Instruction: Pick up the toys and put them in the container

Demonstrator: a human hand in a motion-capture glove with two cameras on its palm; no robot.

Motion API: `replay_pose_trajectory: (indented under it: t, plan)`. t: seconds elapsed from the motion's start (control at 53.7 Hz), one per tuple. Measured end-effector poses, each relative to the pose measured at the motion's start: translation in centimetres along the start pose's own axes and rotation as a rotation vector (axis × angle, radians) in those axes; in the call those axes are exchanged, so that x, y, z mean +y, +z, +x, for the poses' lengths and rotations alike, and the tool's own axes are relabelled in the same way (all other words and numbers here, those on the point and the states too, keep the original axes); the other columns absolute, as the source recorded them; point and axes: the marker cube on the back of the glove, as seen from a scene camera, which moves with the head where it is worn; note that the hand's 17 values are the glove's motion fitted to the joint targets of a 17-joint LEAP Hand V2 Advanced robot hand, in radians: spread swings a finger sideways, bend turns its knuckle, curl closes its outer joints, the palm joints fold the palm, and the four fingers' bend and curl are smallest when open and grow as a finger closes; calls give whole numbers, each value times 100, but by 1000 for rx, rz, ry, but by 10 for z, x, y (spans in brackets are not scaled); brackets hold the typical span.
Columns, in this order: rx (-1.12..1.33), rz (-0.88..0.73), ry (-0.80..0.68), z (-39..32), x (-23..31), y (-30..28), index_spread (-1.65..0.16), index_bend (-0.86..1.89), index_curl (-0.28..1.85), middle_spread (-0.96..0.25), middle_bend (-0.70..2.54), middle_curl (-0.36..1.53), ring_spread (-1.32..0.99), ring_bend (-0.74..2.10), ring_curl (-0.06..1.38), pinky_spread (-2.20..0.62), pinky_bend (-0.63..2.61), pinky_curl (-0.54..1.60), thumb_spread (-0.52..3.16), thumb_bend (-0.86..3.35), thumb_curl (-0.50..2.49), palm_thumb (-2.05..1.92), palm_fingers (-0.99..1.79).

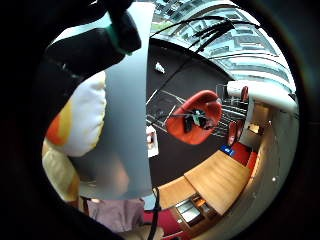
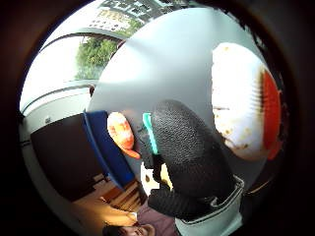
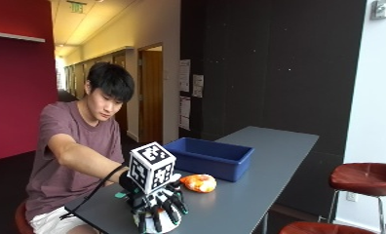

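the gloved right hand (image 3: 155, 207) sits at the near end of the grey table (image 3: 271, 161), fingers spread and draped down over a white and orange plush toy (image 3: 162, 225) that lies directly beneath the palm. the fingers look curved around the toy's top, but whether they have actually closed on it is a judgement, not something plainly shown. in the thumb side palm view the toy (image 2: 246, 103) rests on the table just beside the black thumb (image 2: 189, 152), and in the little finger side palm view the toy (image 1: 80, 125) fills much of the picture, so the palm is close to it. the blue container (image 3: 211, 157) stands farther along the table, beyond the hand and a little to the right, and a second orange toy (image 3: 199, 183) lies between the hand and the container, touching or almost touching its near wall. so the carry would run away from the person, over the orange toy, and only the right hand is working. the plush toy's lower part is cut off at the bottom edge of the outside view and mostly covered by the glove, so its long axis and whole shape cannot be made out, and the inside of the container is hidden.
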Motion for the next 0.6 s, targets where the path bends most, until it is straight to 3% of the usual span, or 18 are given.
replay_pose_trajectory:
  t: [0.112,0.205,0.484,0.54,0.559,0.596]
  plan:
    - [74,1,21,0,-10,23,-27,10,14,-3,12,19,-2,50,30,2,105,43,132,-6,11,-10,-14]
    - [78,135,9,2,-18,29,-27,13,15,-3,13,19,-3,57,32,1,108,43,132,-4,13,-6,-8]
    - [18,415,-101,9,-20,30,-27,18,20,-8,45,32,-24,100,44,-22,97,38,152,13,26,24,63]
    - [-15,452,-98,12,-21,27,-26,18,22,-11,51,35,-27,107,48,-26,100,40,152,18,31,36,75]
    - [-32,458,-89,14,-22,26,-26,17,21,-10,49,35,-27,104,47,-26,97,39,154,17,30,32,65]
    - [-68,454,-64,19,-23,23,-26,22,23,-15,58,39,-30,112,50,-29,106,42,143,20,37,46,94]
